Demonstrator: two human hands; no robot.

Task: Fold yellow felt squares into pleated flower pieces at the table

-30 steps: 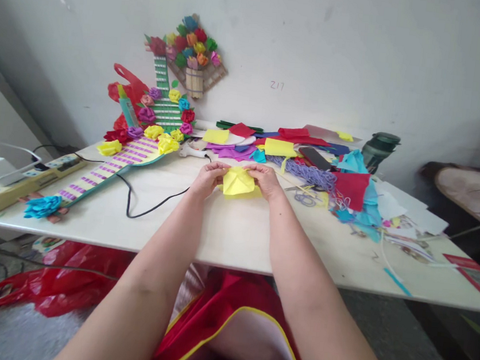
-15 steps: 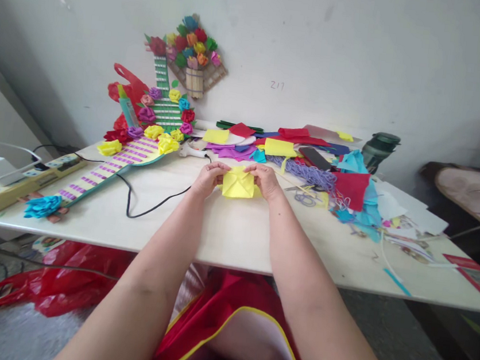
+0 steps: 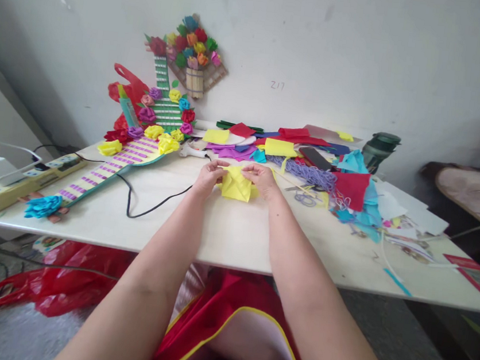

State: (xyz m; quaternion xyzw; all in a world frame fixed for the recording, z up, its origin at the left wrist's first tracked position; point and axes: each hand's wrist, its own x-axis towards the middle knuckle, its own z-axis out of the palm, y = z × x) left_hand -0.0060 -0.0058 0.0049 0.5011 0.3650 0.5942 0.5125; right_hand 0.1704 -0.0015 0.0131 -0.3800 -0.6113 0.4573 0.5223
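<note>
The left hand (image 3: 209,179) pinches the yellow paper (image 3: 236,188) at ten o'clock, the right hand (image 3: 262,181) at two, each grip probably steadying its folds over the surface (image 3: 234,234); purple yarn (image 3: 307,174) lies near three o'clock, leaving working room

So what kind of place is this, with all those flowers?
Probably a craft corner, though I can't tell whether it's in a home or workshop. The table holds purple yarn, there's a handmade-looking bouquet, and the left hand and right hand grip a folded yellow sheet.
</note>
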